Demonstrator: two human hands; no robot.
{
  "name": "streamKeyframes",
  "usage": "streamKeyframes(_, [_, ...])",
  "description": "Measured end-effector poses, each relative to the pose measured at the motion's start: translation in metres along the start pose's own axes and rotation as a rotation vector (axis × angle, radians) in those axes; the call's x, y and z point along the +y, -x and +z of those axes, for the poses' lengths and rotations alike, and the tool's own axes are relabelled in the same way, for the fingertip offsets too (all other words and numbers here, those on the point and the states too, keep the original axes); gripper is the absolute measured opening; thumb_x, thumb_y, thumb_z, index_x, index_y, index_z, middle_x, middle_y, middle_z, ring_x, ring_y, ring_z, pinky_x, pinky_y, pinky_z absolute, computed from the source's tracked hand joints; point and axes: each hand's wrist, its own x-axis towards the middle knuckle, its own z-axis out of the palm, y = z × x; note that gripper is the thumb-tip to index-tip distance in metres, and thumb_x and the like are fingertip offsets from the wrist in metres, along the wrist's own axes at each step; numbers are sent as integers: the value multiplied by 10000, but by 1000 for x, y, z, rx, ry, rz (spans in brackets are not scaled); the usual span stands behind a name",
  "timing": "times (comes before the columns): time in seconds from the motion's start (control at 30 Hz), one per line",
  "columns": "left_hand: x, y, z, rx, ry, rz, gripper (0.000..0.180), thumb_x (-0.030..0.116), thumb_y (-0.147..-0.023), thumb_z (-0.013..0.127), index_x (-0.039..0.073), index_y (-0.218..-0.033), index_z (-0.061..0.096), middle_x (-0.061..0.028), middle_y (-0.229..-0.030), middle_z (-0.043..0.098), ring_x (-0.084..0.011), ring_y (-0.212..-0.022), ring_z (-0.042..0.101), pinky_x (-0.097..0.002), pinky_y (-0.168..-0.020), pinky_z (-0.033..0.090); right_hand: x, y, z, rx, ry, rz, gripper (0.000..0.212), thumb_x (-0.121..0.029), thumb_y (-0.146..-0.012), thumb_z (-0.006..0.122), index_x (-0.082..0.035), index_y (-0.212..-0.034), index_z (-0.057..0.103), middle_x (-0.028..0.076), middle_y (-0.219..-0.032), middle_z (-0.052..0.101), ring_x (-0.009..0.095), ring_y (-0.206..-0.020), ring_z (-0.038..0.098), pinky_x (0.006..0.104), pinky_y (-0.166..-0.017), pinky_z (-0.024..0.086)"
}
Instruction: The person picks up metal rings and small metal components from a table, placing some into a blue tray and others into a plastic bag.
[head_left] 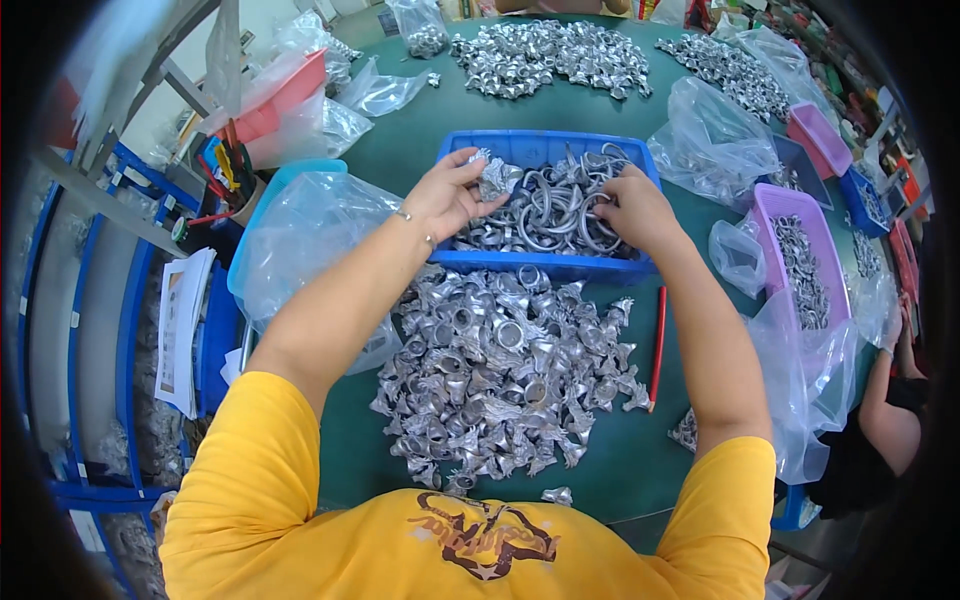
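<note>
My left hand [450,198] is at the left end of a blue plastic bin [545,262], its fingers and thumb around an ornate silver-grey metal casting [497,178]. At the bin's right end, my right hand [637,208] has thumb and fingers closed on a metal bangle [598,230], partly hidden by the fingers. Several more bangles [540,205] lie tangled inside the bin. Between my forearms, a large heap of silver-grey metal rings with ornate heads [500,370] spreads over the green table [350,440].
A red pencil [658,350] lies right of the heap. Clear plastic bags [320,240] flank both sides. A pink-purple tray [765,235] of small metal parts stands right. More metal piles [550,60] lie at the far side. Another person's arm [890,390] shows at far right.
</note>
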Motion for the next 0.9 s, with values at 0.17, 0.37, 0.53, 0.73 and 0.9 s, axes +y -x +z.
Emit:
streamKeyframes(0.17, [-1,9,3,-249,487,-175,302,283,-948,440,39,-1126,455,-210,-1173,511,-370,-1097,516,-555,-906,449,35,-3,6,216,-673,121,206,-207,-816,654,-5,-838,619,69,-856,621,178,-724,605,308,-642,479])
streamKeyframes(0.37, [-4,35,27,-271,556,-158,486,372,-942,419,-8,-1245,432,-289,-1322,393,-445,-1251,366,-596,-967,377,-13,46,-34,276,-1362,159,193,-172,-868,607,-20,-969,545,57,-912,617,117,-778,607,239,-656,476])
streamKeyframes(0.53, [-8,72,46,-334,247,-14,438,264,-905,517,18,-1252,414,-273,-1298,425,-448,-1229,397,-585,-990,364,-65,118,-16,155,-882,-305,229,-55,-779,655,-32,-985,557,100,-1013,617,214,-855,596,323,-738,471])
streamKeyframes(0.73, [-29,143,35,-669,-1184,540,338,164,-791,688,119,-1105,572,-151,-1252,538,-314,-1210,480,-486,-1015,342,-62,159,8,199,-398,-633,329,-133,-716,705,-35,-1008,590,125,-1065,607,310,-925,568,392,-817,431])
streamKeyframes(0.9, [-52,177,23,-633,-1543,818,333,309,-733,736,199,-1021,611,-107,-1295,507,-302,-1217,467,-487,-1026,293,-61,87,7,430,-323,-543,187,-61,-720,650,-33,-895,590,116,-915,608,309,-837,555,408,-747,417])
